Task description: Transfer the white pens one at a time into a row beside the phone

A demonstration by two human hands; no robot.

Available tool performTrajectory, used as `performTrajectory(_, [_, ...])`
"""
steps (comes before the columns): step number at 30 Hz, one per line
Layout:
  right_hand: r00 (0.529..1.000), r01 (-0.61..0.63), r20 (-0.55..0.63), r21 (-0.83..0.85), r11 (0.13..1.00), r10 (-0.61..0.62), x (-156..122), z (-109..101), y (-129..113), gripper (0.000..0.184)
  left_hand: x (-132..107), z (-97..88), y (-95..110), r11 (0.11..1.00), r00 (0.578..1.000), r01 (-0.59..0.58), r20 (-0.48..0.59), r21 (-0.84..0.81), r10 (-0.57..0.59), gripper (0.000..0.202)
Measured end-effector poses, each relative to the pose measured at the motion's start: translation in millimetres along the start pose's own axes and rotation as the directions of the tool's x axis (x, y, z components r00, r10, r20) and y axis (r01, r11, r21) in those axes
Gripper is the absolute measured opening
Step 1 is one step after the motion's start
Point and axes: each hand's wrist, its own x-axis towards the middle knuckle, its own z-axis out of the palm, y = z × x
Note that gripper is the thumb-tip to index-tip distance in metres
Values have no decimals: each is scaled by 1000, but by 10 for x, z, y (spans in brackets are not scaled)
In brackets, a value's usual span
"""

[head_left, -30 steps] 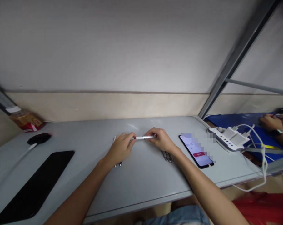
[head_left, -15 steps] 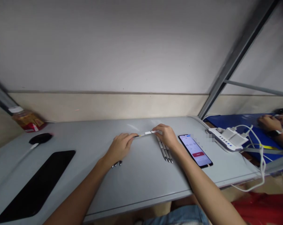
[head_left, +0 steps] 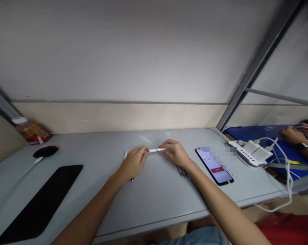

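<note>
Both my hands meet over the middle of the grey table. My left hand pinches the left end of a white pen, and my right hand pinches its right end. The pen lies level between them, just above the tabletop. Several more pens lie under my right wrist, and other pens poke out from under my left hand.
A lit phone lies right of my right hand. A black pad and a black mouse are at the left, a bottle by the wall. A white power strip with cables sits right; another person's hands work beyond.
Half a second ago my hands were further apart with the pen pulled into two parts; now they have come together and the pen reads as one piece.
</note>
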Motion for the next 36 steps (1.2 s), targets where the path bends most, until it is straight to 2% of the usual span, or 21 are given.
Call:
performTrajectory(3, [1000, -26, 1, 90, 996, 26, 6, 28, -44, 18, -7, 0, -8, 1000, 1000, -15, 17, 22, 14, 29])
performTrajectory(6, [992, -127, 52, 196, 972, 119, 11, 8, -63, 18, -2, -32, 1, 997, 997, -67, 27, 35, 66, 28])
performTrajectory(10, [955, -284, 174, 286, 915, 242, 17, -36, -88, 36, 12, -87, 45, 991, 991, -131, 36, 39, 130, 25])
performTrajectory(12, [937, -337, 202, 326, 883, 284, 18, -60, -106, 36, 18, -96, 53, 989, 990, -143, 23, 41, 142, 25])
performTrajectory(14, [930, -358, 224, 378, 854, 291, 16, -90, -116, 30, 22, -91, 44, 989, 990, -141, 6, 37, 141, 24])
performTrajectory(18, [919, -363, 318, 450, 816, 233, 5, -136, -95, 34, 21, -75, 17, 991, 992, -126, -7, 35, 126, 23])
performTrajectory(20, [900, -390, 367, 439, 810, 234, 1, -137, -74, 26, 19, -77, 18, 991, 992, -128, -1, 38, 128, 24])
performTrajectory(22, [880, -423, 392, 394, 816, 267, 0, -133, -62, 31, 18, -82, 25, 990, 991, -135, 6, 35, 135, 25])
performTrajectory(24, [873, -438, 383, 348, 829, 300, 1, -135, -64, 40, 20, -87, 31, 990, 990, -139, 8, 30, 139, 25])
performTrajectory(27, [898, -409, 326, 372, 833, 295, 4, -152, -80, 29, 23, -85, 29, 991, 991, -130, 13, 30, 130, 24])
performTrajectory(29, [906, -395, 315, 391, 831, 283, 6, -160, -85, 31, 23, -83, 24, 992, 993, -120, 17, 36, 120, 23])
performTrajectory(31, [886, -429, 351, 366, 826, 304, 6, -158, -83, 27, 23, -82, 22, 992, 993, -120, 24, 38, 119, 24])
performTrajectory(33, [854, -481, 384, 329, 813, 350, 5, -152, -81, 39, 22, -84, 23, 992, 992, -120, 26, 33, 120, 24])
performTrajectory(34, [851, -491, 379, 326, 808, 364, 5, -150, -83, 41, 22, -86, 24, 992, 993, -119, 27, 28, 119, 24])
performTrajectory(36, [876, -462, 322, 350, 815, 358, 3, -148, -88, 35, 22, -88, 26, 994, 994, -110, 29, 19, 109, 25])
